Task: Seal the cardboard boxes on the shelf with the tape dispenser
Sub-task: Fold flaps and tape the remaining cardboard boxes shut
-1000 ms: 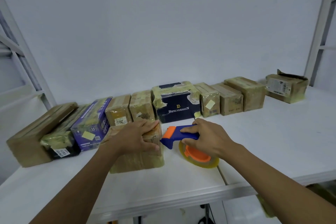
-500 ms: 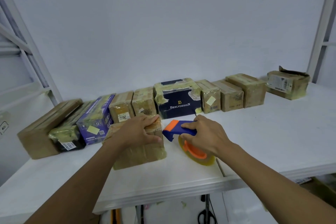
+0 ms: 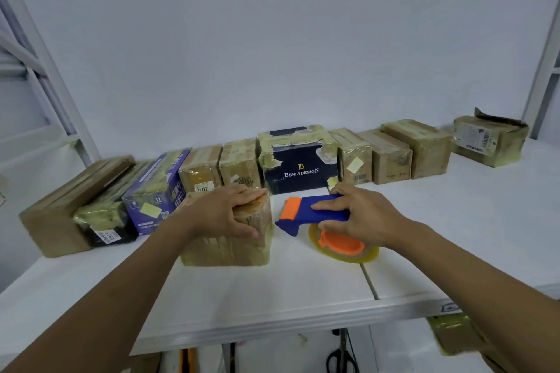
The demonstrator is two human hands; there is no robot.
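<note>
A tape-wrapped cardboard box point(image 3: 230, 247) stands on the white shelf point(image 3: 272, 297), pulled forward from a row of boxes. My left hand point(image 3: 225, 213) lies across its top, fingers curled over the far right edge and thumb on its front face. Just to the right, my right hand point(image 3: 357, 216) grips the blue handle of the blue and orange tape dispenser point(image 3: 315, 212). Its roll of clear tape point(image 3: 345, 253) touches the shelf. The dispenser's orange front end points toward the box, a short gap away.
A row of taped boxes lines the wall, among them a dark blue BENLYDESIGN box point(image 3: 298, 166) and a purple box point(image 3: 156, 194). A torn box point(image 3: 489, 138) sits at the far right. White shelf posts point(image 3: 542, 63) stand at both sides. Scissors point(image 3: 341, 357) lie below.
The view has shifted slightly. My right hand has lifted the dispenser's handle a little and tilted it; my left hand stays on the box.
</note>
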